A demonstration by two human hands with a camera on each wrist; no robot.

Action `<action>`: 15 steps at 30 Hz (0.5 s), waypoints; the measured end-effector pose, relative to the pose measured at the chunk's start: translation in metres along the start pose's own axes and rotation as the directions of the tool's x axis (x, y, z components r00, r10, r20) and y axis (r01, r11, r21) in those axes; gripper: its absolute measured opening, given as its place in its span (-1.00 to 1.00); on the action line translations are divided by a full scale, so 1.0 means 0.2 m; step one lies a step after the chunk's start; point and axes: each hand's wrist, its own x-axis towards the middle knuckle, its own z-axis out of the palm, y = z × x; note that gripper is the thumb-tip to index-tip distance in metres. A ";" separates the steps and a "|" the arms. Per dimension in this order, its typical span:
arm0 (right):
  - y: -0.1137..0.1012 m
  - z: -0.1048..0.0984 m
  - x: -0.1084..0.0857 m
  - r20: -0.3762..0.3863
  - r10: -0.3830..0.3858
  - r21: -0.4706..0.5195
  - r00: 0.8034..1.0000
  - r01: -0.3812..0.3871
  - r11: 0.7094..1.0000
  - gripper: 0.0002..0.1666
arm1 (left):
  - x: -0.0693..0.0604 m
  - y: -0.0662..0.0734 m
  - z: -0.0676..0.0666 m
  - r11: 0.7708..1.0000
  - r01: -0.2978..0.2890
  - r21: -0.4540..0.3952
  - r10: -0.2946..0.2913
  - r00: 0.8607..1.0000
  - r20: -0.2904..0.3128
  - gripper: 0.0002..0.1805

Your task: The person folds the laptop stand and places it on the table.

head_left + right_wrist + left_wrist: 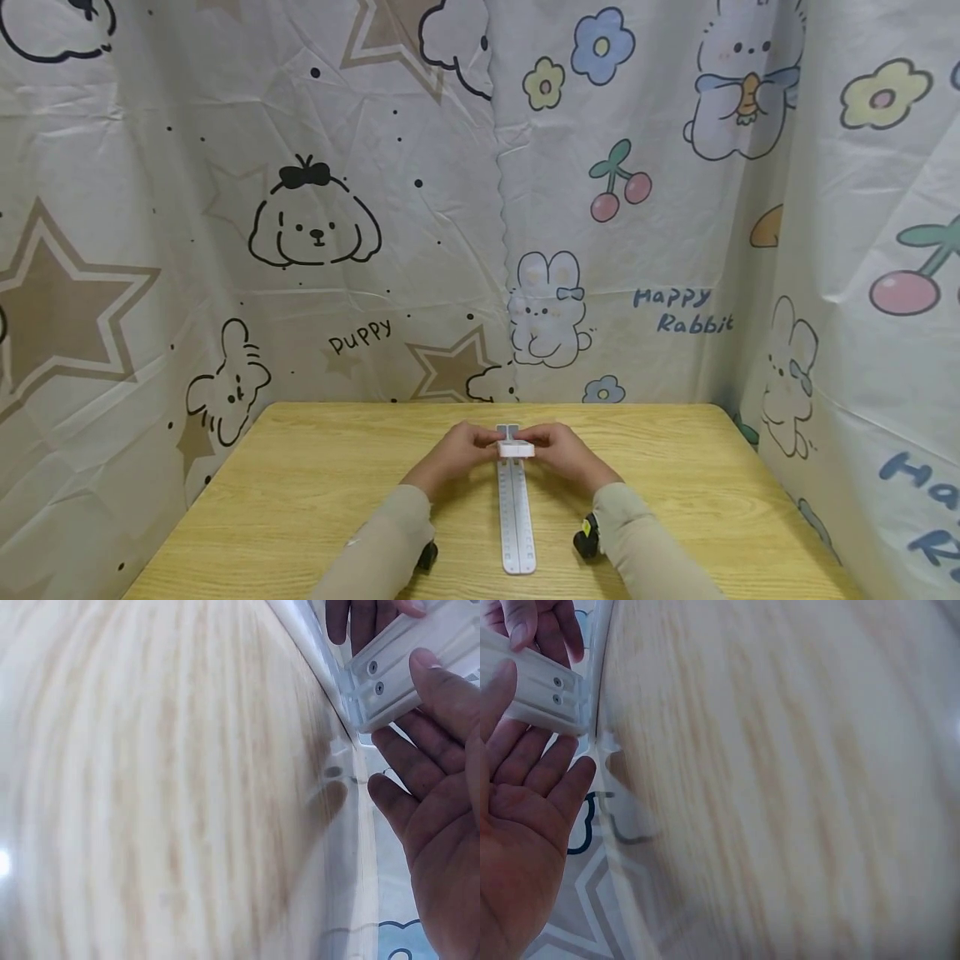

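A long white plastic strip (516, 521) with a centre line and small marks along both edges lies lengthwise on the table. Near its far end a white upright piece (516, 449) stands on it, with two screws low on its face in the wrist views. My left hand (459, 450) holds this piece from the left, thumb on the near face and fingers behind. From the right, my right hand (561, 450) grips it the same way. The left wrist view shows the piece (532, 682) between both hands; the right wrist view shows the piece (427, 656) too.
The wood-grain table (322, 467) reaches back to a patterned curtain (450, 250) that hangs behind it and along both sides. A black wrist camera (587, 536) sits under the right sleeve, and another one (427, 556) under the left.
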 end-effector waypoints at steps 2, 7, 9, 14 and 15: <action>-0.01 0.00 -0.01 0.025 0.008 0.010 1.000 -0.009 1.000 -0.63 | -0.01 0.00 0.00 1.000 0.006 0.010 -0.006 1.000 0.010 -0.58; 0.00 -0.01 -0.03 0.062 -0.009 -0.007 0.998 0.009 1.000 -0.61 | -0.01 0.01 -0.01 1.000 0.011 0.028 -0.012 1.000 0.028 -0.54; 0.00 -0.01 -0.03 0.063 -0.017 -0.005 0.998 0.017 1.000 -0.61 | -0.01 0.01 -0.01 0.999 0.008 0.035 -0.009 0.999 0.034 -0.53; 0.00 0.00 -0.04 0.065 -0.013 0.013 0.998 0.012 1.000 -0.59 | -0.02 0.01 -0.01 0.999 -0.006 0.047 0.004 0.998 0.055 -0.51; 0.00 0.00 -0.05 0.066 -0.012 0.015 0.998 0.011 1.000 -0.59 | -0.02 0.01 -0.01 0.999 -0.008 0.047 0.005 0.998 0.060 -0.51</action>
